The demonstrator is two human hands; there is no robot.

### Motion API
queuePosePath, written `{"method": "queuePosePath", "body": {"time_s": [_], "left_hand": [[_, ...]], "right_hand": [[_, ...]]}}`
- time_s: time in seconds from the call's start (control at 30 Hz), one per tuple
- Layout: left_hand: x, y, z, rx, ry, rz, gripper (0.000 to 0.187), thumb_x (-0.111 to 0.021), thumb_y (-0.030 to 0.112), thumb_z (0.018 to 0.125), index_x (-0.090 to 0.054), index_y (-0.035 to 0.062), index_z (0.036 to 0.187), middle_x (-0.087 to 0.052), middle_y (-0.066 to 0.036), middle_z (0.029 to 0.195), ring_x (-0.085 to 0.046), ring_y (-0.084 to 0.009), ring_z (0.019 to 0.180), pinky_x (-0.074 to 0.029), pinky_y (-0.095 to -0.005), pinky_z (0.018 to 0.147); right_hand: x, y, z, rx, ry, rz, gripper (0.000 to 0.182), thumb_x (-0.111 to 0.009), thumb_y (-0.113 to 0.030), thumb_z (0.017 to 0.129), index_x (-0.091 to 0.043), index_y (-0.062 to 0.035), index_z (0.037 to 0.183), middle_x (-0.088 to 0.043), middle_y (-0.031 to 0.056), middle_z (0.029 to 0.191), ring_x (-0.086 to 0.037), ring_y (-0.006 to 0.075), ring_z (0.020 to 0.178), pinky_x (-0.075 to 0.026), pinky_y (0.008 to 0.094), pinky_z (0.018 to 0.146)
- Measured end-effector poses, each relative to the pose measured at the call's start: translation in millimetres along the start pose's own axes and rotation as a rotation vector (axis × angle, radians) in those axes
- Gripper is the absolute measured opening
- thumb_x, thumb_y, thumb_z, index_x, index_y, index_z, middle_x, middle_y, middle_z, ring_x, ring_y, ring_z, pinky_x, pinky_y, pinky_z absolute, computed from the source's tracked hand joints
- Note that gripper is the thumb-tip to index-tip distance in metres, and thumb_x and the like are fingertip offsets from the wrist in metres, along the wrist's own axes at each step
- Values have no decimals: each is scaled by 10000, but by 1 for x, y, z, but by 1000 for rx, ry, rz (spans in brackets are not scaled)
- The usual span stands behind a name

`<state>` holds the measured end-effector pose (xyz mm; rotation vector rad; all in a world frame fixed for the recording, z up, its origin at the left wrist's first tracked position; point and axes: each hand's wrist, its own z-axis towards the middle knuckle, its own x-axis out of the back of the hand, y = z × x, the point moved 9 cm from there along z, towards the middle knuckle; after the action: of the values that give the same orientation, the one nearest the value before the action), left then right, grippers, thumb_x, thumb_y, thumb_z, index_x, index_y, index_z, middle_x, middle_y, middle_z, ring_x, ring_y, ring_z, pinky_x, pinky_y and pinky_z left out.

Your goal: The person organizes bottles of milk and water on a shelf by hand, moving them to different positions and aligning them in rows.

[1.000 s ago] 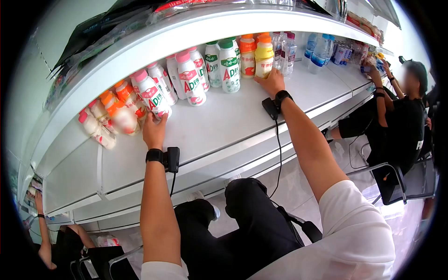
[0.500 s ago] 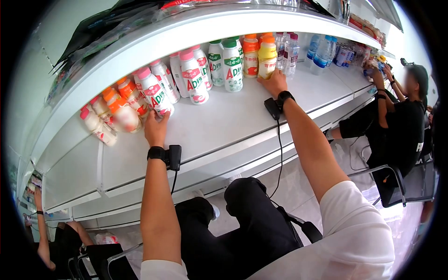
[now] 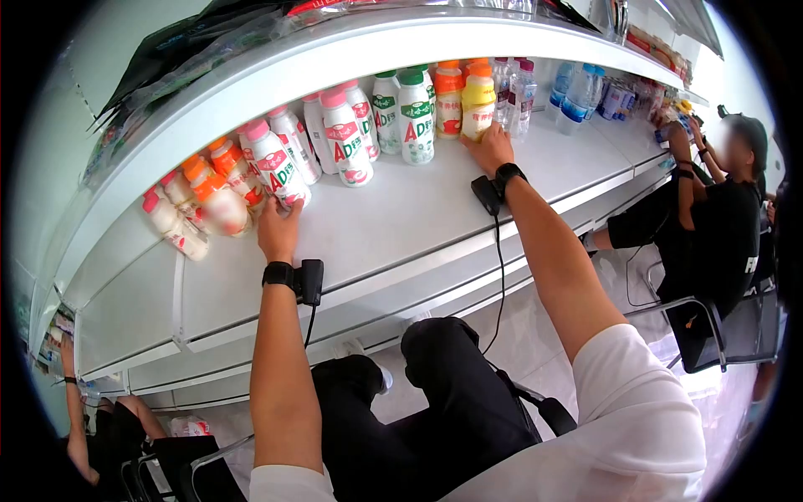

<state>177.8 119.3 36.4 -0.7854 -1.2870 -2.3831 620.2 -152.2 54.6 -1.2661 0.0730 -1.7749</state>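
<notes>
On the white shelf (image 3: 376, 226), my left hand (image 3: 279, 227) has its fingers closed on the base of a pink-capped AD bottle (image 3: 281, 167). Beside it stand orange-capped bottles (image 3: 221, 201) and a cream bottle with a pink cap (image 3: 177, 227). My right hand (image 3: 492, 147) grips the lower part of a yellow-capped bottle (image 3: 479, 107). Between my hands are another pink-capped bottle (image 3: 345, 138) and a green-capped bottle (image 3: 416, 119), with more behind them. Clear bottles with purple caps (image 3: 523, 96) stand just right of my right hand.
Blue-labelled water bottles (image 3: 577, 100) and cans (image 3: 616, 100) stand farther right. An upper shelf edge (image 3: 376, 46) overhangs the bottles. One person in black (image 3: 723, 217) sits at the right; another person's arm (image 3: 75, 410) shows at the far left. Cables hang from both wrists.
</notes>
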Motion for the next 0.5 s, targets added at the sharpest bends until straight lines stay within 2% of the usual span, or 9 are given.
{"method": "queuePosePath", "body": {"time_s": [0.17, 0.27, 0.5], "left_hand": [[2, 5, -3, 4, 17, 27, 512, -712, 453, 832, -644, 60, 1154, -696, -155, 1101, -648, -337, 1043, -499, -428, 878], [2, 6, -4, -4, 16, 11, 508, -707, 453, 835, -643, 61, 1152, -694, -158, 1106, -647, -337, 1044, -499, -427, 877], [6, 12, -8, -21, 36, 30, 494, -703, 454, 838, -643, 60, 1131, -694, -152, 1105, -646, -335, 1042, -499, -428, 874]], "right_hand": [[12, -4, -4, -146, -32, 60, 806, -597, -688, 834, -552, 39, 1180, -614, 224, 1223, -522, 394, 1191, -453, 466, 991], [15, -5, -5, -176, -53, 95, 836, -532, -729, 846, -568, 43, 1163, -616, 228, 1220, -526, 395, 1185, -453, 476, 986], [14, -3, -5, -159, -33, 98, 825, -538, -717, 846, -570, 40, 1173, -619, 238, 1218, -524, 405, 1184, -449, 480, 981]]}}
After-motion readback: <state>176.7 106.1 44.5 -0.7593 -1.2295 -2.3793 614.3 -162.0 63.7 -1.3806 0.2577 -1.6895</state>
